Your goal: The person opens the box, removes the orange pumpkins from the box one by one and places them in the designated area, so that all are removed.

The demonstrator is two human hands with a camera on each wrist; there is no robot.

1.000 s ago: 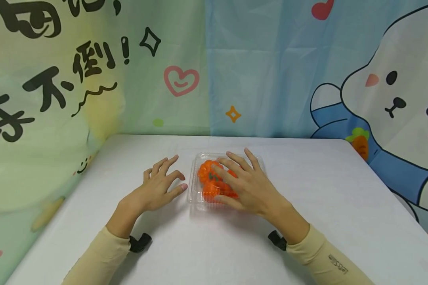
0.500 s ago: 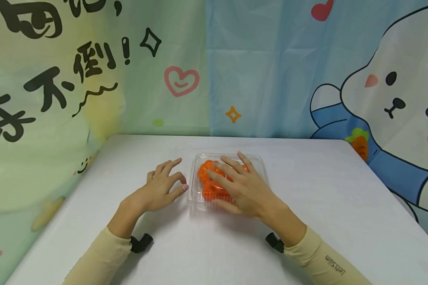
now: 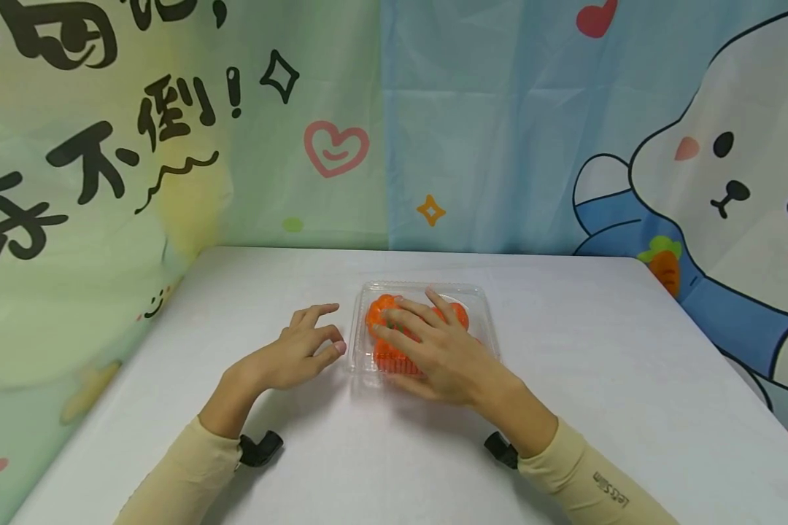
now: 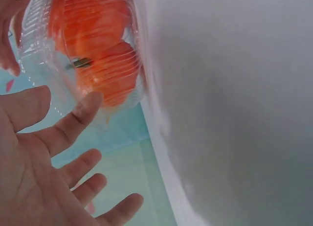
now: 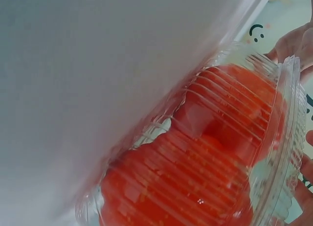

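A clear plastic box (image 3: 484, 310) sits on the table with several orange, ribbed, pumpkin-like pieces (image 3: 382, 306) inside. One green stem (image 4: 82, 63) shows through the ridged wall in the left wrist view. My right hand (image 3: 443, 357) is spread over the box's front and middle, covering part of the contents. Beside the box's left edge, my left hand (image 3: 294, 357) holds nothing, its thumb and index fingertip near the rim. In the right wrist view the rim (image 5: 276, 172) of the box runs along the right side, with two orange pieces (image 5: 176, 182) filling the middle.
A white-covered table (image 3: 591, 350) spreads around the box. Behind it hangs a printed cloth backdrop (image 3: 473, 146) with a cartoon rabbit and lettering. Small black cameras (image 3: 260, 448) are strapped at both wrists.
My right hand has moved left and slightly nearer over the box, uncovering more of the right-hand orange piece. My left fingers have lowered a little. The box has stayed in place.
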